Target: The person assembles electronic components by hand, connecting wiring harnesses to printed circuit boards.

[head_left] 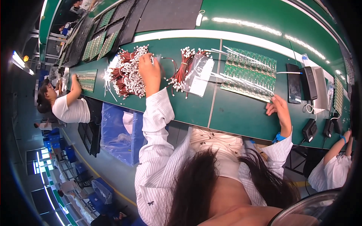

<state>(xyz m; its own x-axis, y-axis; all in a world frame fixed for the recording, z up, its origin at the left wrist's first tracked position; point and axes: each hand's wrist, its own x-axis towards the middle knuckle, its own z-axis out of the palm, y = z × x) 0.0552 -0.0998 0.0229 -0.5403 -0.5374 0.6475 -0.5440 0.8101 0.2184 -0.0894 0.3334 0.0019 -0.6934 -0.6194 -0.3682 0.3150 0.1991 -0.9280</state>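
My left hand (149, 73) reaches over the right side of a heap of red and black wire harnesses (126, 73) with white connectors. Its fingers are curled down among the connectors, and what they grip is hidden. Farther right lies a green circuit board panel (249, 62) with several white cable ties (245, 81) across it. My right hand (278, 107) is at the near right corner of that panel, fingers apart, one fingertip touching or very close to the corner. Between the hands rest a tied harness bundle (184, 67) and a clear bag with a white label (201, 75).
A black phone (294, 83) and a black boxy device (310, 83) lie right of the panel. Black adapters (310, 130) sit near the table edge. Trays of boards (94, 45) stand far left. A co-worker (73, 107) works on the left; another person's arm (337, 147) shows at right.
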